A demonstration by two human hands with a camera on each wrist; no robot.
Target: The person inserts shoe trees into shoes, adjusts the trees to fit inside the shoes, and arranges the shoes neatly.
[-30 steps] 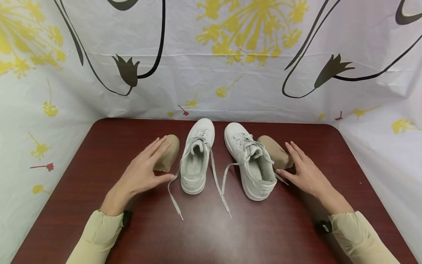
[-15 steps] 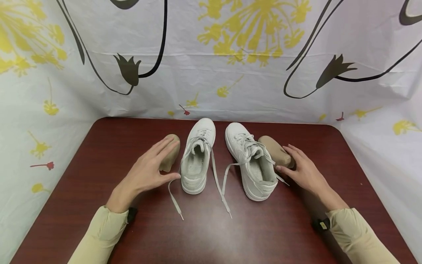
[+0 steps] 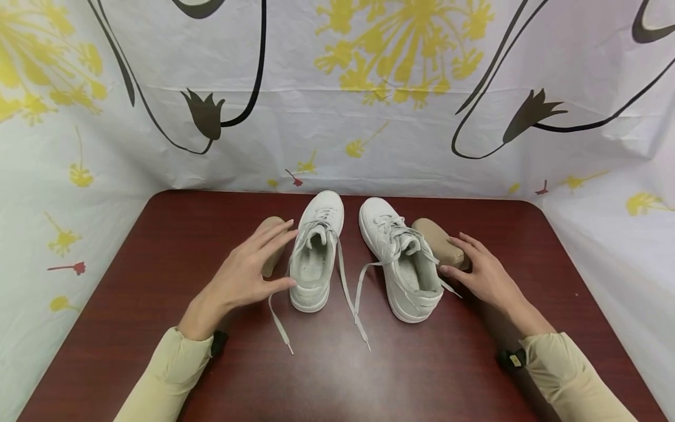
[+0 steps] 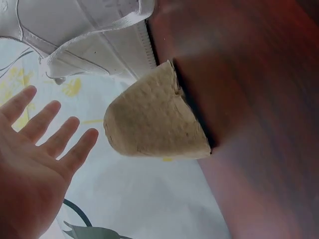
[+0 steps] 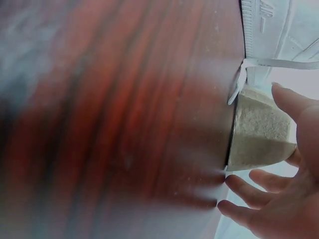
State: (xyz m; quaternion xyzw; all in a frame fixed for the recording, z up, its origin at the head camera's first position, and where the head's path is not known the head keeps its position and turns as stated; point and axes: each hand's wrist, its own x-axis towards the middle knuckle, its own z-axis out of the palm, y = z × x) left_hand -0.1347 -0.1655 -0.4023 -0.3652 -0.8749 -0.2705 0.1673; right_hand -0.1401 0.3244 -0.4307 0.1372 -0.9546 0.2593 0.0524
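Two white sneakers [image 3: 316, 252] [image 3: 402, 261] stand on my surface [image 3: 158, 264]. My left hand [image 3: 245, 272], grip spread apart, hovers by the left shoe insert [image 4: 154, 122]; my right hand [image 3: 482, 272] curls onto the right shoe insert [image 3: 435, 237].

The dark red wooden table [image 3: 158, 246] shone glossy; white leather-look sneakers [image 3: 316, 252] looked smooth; tan moulded-pulp shoe inserts [image 4: 154, 122] were rough, matt.

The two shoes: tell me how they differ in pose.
1. The left shoe points straight away; the right shoe is angled, toe toward the left shoe.
2. The left hand hovers by the left shoe with straight fingers; the right hand curls round the insert beside the right shoe.

Shared: both white, upright, laces untied.
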